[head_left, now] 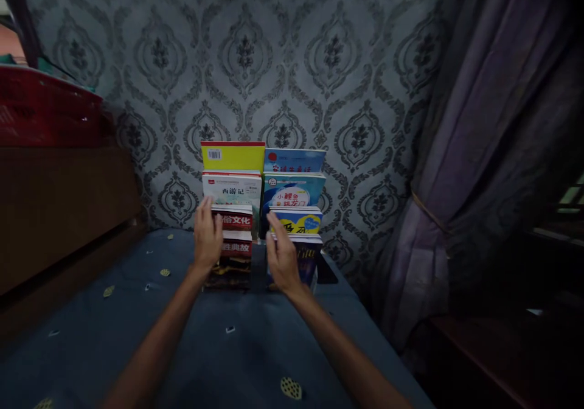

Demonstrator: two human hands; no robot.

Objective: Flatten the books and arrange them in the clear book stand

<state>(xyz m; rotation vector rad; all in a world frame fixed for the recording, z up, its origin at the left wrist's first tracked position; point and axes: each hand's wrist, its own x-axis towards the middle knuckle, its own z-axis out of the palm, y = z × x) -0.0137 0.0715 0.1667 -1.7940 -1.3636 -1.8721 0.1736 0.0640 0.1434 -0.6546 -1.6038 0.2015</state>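
Books stand upright in two columns, stepped in tiers, against the wall. In the left column a yellow-backed book is rearmost, then a white-covered book, a dark red book and a dark-covered book in front. The right column holds a blue book, a lighter blue book, a yellow-and-blue book and a navy book. My left hand, fingers stretched, is at the left edge of the front left books. My right hand, also open, overlaps the front right books' left edge. Whether either touches is unclear.
A blue patterned sheet covers the surface beneath. A dark flat object lies right of the books. On the left, a red basket sits on brown furniture. A tied curtain hangs right of the patterned wall.
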